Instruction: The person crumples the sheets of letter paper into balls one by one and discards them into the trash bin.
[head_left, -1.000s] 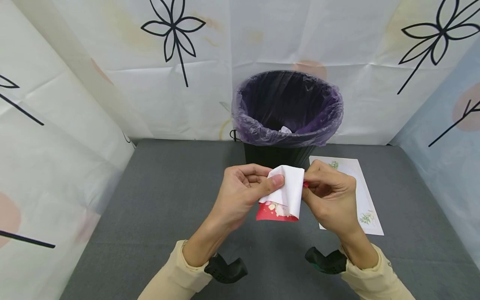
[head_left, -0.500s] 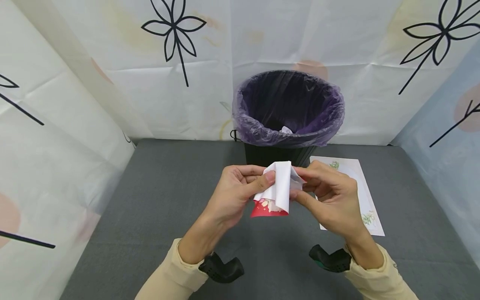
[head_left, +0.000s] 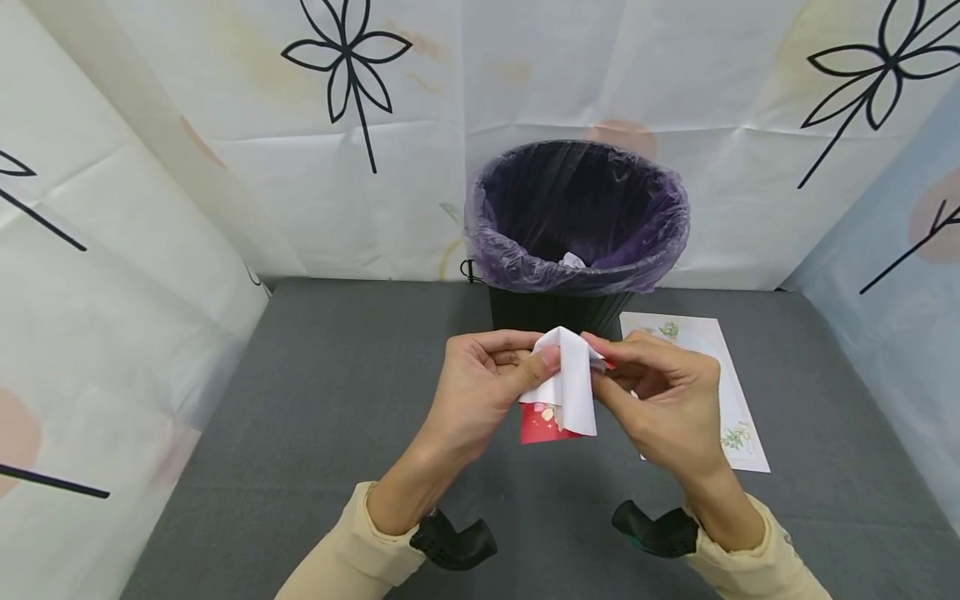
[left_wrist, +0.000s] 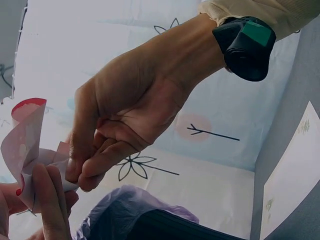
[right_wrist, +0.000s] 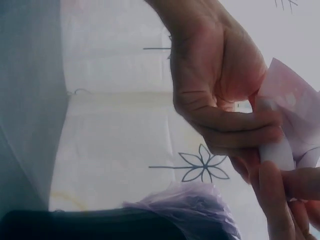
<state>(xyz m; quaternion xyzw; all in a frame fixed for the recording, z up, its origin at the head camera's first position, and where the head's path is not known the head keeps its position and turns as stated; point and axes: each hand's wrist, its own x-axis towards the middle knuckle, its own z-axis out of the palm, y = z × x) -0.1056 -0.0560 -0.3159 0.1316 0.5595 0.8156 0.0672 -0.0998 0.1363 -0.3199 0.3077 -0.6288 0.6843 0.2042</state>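
Observation:
Over the table in the head view, a small piece of paper point(head_left: 575, 383) is held between both hands. It is white on one side and red with a pale print on the other, bent and folded over on itself. My left hand point(head_left: 480, 387) pinches its left part, thumb on the white face. At the right edge, my right hand point(head_left: 667, 396) pinches a turned-back flap between thumb and forefinger. The left wrist view shows the paper point(left_wrist: 25, 145) curling upward beside the fingers. In the right wrist view, fingers of both hands overlap the paper point(right_wrist: 290, 100) and hide part of it.
A black bin point(head_left: 558, 308) with a purple plastic liner point(head_left: 517, 267) stands behind the hands, with a crumpled white scrap point(head_left: 572, 260) inside. A white card with green leaf prints point(head_left: 738, 417) lies right on the grey table point(head_left: 337, 375). Patterned cloth point(head_left: 375, 225) surrounds the table.
The paper's right part has been folded back, with a flap now turned over at its right edge. Both hands shifted slightly left, then back right.

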